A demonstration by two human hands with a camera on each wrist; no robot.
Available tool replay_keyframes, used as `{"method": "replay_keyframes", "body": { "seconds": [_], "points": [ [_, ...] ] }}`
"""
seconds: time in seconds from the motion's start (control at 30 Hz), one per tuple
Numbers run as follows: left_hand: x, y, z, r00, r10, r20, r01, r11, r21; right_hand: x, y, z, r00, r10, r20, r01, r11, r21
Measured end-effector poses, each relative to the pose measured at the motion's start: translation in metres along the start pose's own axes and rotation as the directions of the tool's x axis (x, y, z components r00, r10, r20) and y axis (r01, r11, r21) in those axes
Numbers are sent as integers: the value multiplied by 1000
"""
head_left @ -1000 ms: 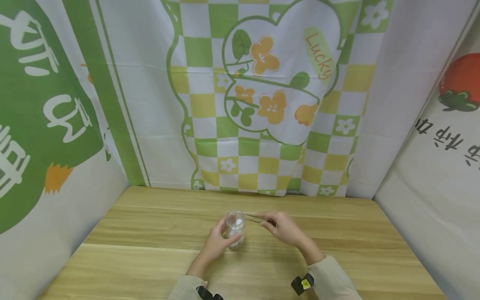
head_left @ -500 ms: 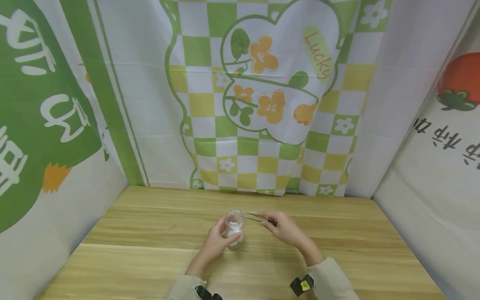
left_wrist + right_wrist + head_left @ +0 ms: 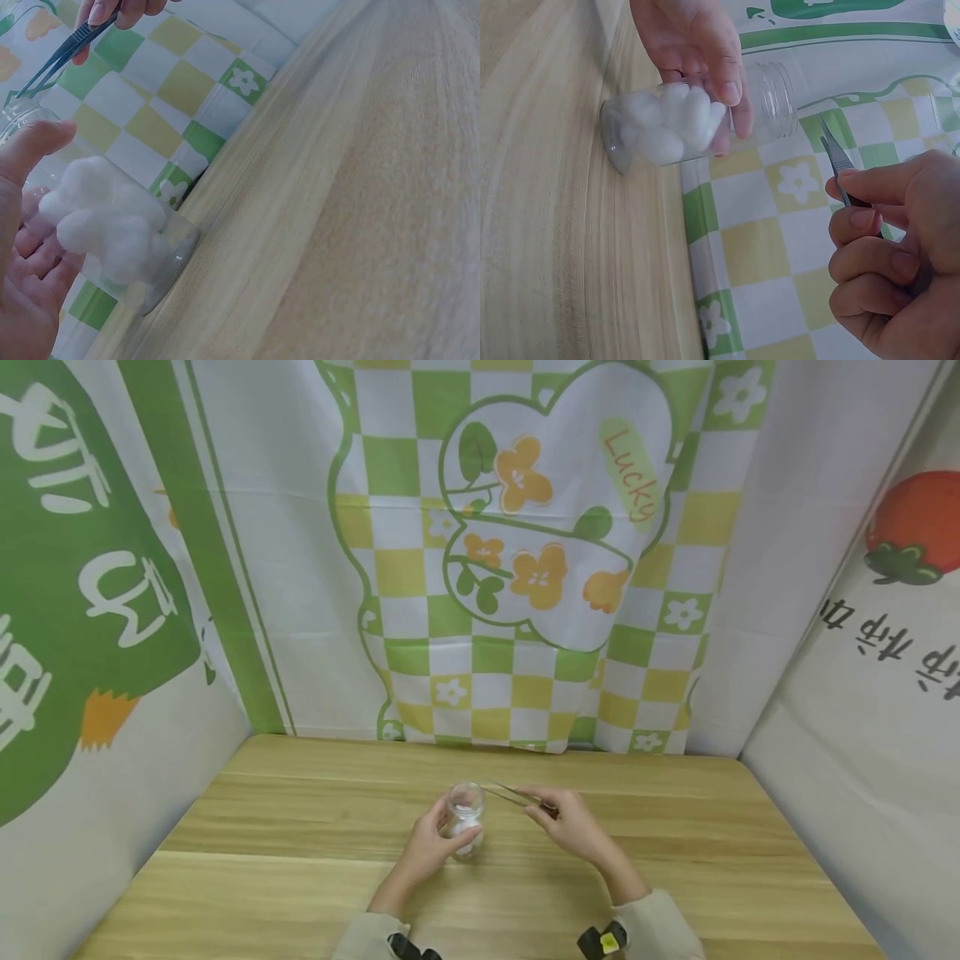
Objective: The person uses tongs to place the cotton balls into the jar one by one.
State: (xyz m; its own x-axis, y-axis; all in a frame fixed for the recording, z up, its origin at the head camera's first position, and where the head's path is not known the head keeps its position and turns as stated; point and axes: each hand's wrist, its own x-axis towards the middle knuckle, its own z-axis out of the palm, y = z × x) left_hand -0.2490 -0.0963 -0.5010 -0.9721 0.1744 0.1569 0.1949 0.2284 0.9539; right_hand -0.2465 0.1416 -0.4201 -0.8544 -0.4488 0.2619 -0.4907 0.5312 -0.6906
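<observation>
In the head view a clear, lidless glass jar point(image 3: 467, 802) stands upright on the wooden table. Several white cotton balls point(image 3: 667, 120) fill its lower part, as the right wrist view shows. My left hand point(image 3: 435, 842) holds the jar from the left, thumb across the front and fingers behind. Metal tweezers point(image 3: 838, 155) are pinched between thumb and fingers of my right hand point(image 3: 570, 827). Their tips are a little apart, with nothing between them, just right of the jar's mouth. In the left wrist view the tweezers point(image 3: 67, 51) appear above the jar rim point(image 3: 22, 112).
The wooden tabletop point(image 3: 300, 827) stretches around both hands. A checked green, yellow and white cloth point(image 3: 495, 693) hangs behind its back edge. Printed cloths also hang on the left side point(image 3: 172, 793) and right side point(image 3: 847, 760).
A second ago the tweezers' tips were in the jar's mouth by a cotton ball. The ball then sits lower in the jar; the tips have parted and moved out to the right.
</observation>
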Motion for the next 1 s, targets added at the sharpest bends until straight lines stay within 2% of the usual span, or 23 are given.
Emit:
{"method": "replay_keyframes", "body": {
  "seconds": [0.4, 0.7, 1.0],
  "points": [
    [1, 1, 1, 1000, -6, -20, 6, 1000, 6, -12, 11, 2, 998, 57, 14, -57, 998, 9],
    [1, 2, 1, 1000, -6, -28, 6, 1000, 4, -21, 16, 7, 990, 94, 104, -102, 992, 74],
    [1, 4, 2, 1000, -9, -28, 9, 1000, -10, -26, 23, 10, 987, 97, 126, -113, 986, 123]
  ]
}}
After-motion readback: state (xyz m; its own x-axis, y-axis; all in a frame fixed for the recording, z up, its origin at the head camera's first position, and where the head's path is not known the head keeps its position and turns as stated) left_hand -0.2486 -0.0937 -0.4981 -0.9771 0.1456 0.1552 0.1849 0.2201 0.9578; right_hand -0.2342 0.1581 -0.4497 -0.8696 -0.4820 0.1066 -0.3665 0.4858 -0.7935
